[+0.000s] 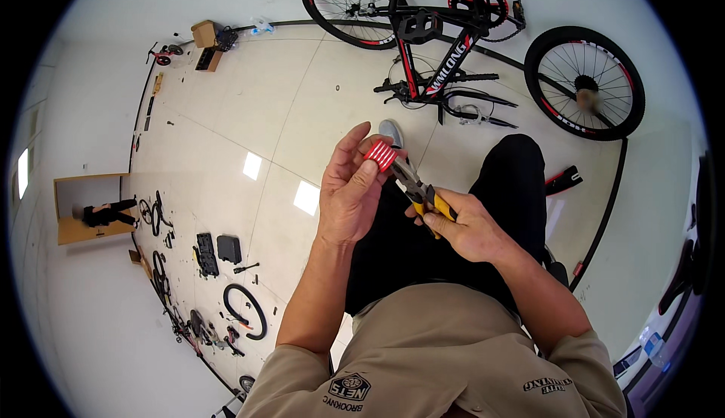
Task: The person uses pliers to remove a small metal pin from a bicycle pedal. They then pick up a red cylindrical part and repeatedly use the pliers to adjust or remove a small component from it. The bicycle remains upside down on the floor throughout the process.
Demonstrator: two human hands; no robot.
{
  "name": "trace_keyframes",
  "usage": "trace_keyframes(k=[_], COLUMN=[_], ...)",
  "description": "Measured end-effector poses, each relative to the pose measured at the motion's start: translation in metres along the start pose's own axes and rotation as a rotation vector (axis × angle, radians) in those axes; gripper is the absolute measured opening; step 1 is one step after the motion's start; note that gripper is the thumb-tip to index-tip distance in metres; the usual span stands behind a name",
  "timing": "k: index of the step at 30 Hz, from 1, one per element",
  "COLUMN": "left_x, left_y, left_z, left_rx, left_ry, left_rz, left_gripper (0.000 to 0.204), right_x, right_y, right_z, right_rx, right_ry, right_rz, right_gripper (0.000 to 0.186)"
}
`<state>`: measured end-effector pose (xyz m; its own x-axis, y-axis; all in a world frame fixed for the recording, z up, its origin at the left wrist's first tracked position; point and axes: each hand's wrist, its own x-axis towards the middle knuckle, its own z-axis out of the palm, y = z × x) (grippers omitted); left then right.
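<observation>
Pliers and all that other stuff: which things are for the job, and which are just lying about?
For the job:
red striped piece, in the left hand
pliers, in the right hand

Seemingly just lying about:
black tyre
black case
cardboard box

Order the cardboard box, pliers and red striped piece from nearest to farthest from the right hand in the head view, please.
1. Pliers, in the right hand
2. Red striped piece, in the left hand
3. Cardboard box, upper left

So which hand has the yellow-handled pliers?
The right hand, closed round the pliers by their yellow handles. The left hand instead holds the red-and-white striped piece, up by the pliers' nose.
</observation>
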<state>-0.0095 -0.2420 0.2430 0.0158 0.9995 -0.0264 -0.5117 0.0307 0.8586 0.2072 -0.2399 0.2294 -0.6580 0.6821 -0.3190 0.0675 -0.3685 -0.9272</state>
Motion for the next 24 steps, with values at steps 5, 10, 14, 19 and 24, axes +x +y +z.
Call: trace_keyframes(k=[5,10,14,19,24], left_x=[0.000,-0.001,-0.001,-0.001,-0.003], left_y=[-0.001,-0.004,-0.004,-0.004,0.002], left_z=[0.000,-0.002,-0.002,0.000,-0.004], left_rx=[0.016,0.005,0.012,0.041,0.526], left_ry=[0.023,0.011,0.021,0.044,0.095], left_rz=[0.005,-0.016,0.003,0.014,0.056], left_gripper=[0.049,0.048,0.049,0.040,0.025], right_x=[0.000,0.002,0.002,0.001,0.000], right_y=[0.003,0.011,0.013,0.012,0.007], right_z=[-0.001,0.003,0.004,0.006,0.002], right_rx=[-0.040,-0.072,-0.073,-0.169,-0.196], right_ry=[0.016,0.059,0.077,0.150,0.148], right_rz=[-0.039,-0.173,-0.088,-0.184,-0.168], right_gripper=[0.022,0.033,0.041,0.040,0.038])
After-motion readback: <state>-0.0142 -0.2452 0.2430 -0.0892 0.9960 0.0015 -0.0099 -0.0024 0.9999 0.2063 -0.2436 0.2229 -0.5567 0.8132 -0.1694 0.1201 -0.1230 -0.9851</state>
